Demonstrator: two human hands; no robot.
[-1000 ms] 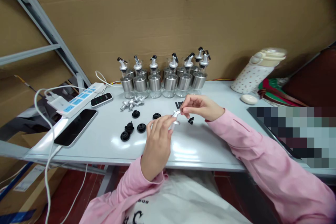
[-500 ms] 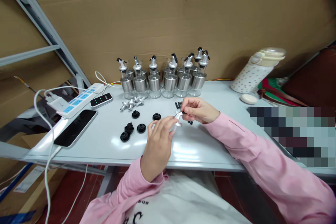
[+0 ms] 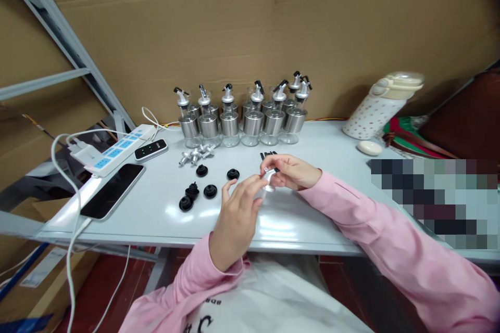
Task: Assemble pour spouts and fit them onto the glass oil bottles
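Note:
Both hands meet over the middle of the white table (image 3: 156, 213). My left hand (image 3: 236, 213) pinches the lower end of a small silver pourer spout (image 3: 267, 181). My right hand (image 3: 291, 171) closes its fingertips on the spout's upper end, where a tiny black piece shows. Small black caps (image 3: 269, 155) lie just behind my right hand. Several black rubber stoppers (image 3: 202, 186) lie to the left of my left hand. A few loose silver spouts (image 3: 195, 154) sit in front of a row of glass and steel dispenser bottles (image 3: 242, 114).
A power strip (image 3: 117, 148), a black remote (image 3: 151, 149) and a phone (image 3: 112, 189) on a white cable lie at the table's left. A spotted thermos (image 3: 380, 104) and a beige oval object (image 3: 370, 147) sit at the right. Cardboard forms the back wall.
Both hands have dropped slightly toward the table with the spout. My right hand slid a little left and down, closing over the spout's top.

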